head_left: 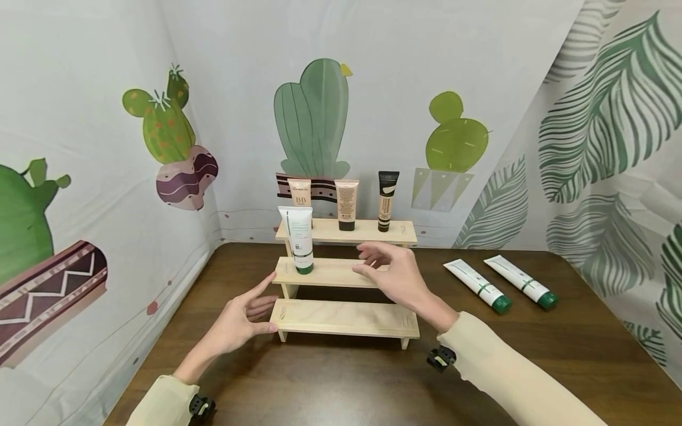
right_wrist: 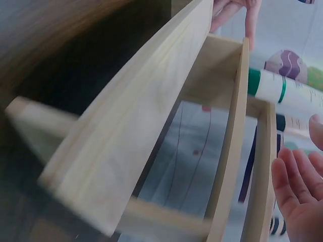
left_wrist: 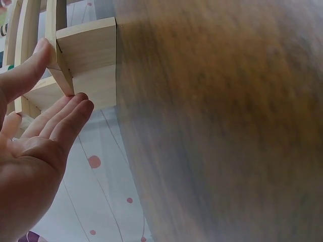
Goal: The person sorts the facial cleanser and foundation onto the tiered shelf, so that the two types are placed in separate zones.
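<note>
A three-step wooden display stand (head_left: 346,318) stands on the table. My left hand (head_left: 242,319) is at its left end, thumb at the bottom step's front corner and fingers extended alongside; the left wrist view shows the thumb (left_wrist: 30,68) against the wood. A white squeeze tube with a green cap (head_left: 300,239) stands cap-down on the middle step's left part. Above the right part of that step, my right hand (head_left: 396,275) hovers with loosely bent fingers and nothing between them. In the right wrist view, this hand (right_wrist: 303,196) is partly cut off.
On the top step stand a beige BB tube (head_left: 301,192), partly hidden, another beige tube (head_left: 347,204) and a black-capped tube (head_left: 387,201). Two white green-capped tubes, a nearer one (head_left: 476,284) and a farther one (head_left: 519,279), lie on the brown table (head_left: 341,384) at right.
</note>
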Demonstrator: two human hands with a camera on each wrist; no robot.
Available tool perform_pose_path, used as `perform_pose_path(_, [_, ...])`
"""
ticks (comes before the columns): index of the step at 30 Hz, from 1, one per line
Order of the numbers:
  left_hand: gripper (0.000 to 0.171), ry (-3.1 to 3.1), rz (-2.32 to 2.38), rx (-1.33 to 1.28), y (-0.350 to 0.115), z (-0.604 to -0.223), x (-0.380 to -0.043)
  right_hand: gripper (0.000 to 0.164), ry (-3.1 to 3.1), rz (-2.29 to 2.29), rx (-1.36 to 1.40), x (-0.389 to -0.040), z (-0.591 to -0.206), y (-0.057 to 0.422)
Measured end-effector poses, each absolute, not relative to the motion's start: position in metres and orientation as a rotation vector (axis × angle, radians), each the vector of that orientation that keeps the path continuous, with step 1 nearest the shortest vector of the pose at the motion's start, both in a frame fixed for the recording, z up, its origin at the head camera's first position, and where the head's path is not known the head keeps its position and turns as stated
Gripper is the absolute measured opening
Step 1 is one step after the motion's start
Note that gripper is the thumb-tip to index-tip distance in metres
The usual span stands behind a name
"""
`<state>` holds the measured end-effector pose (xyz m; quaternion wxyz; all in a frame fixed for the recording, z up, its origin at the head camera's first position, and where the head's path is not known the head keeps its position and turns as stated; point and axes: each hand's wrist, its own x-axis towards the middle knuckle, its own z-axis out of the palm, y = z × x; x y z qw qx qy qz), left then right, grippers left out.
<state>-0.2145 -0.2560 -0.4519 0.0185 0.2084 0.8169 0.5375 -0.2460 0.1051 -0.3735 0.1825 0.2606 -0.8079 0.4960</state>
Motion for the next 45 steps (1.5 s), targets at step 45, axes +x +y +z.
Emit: perform_pose_path(45, [0.108, 2.565, 1.638, 0.654, -0.253, -0.449, -0.217, 0.032, -2.505, 0.773, 0.359, -0.206, -0.444, 0.333])
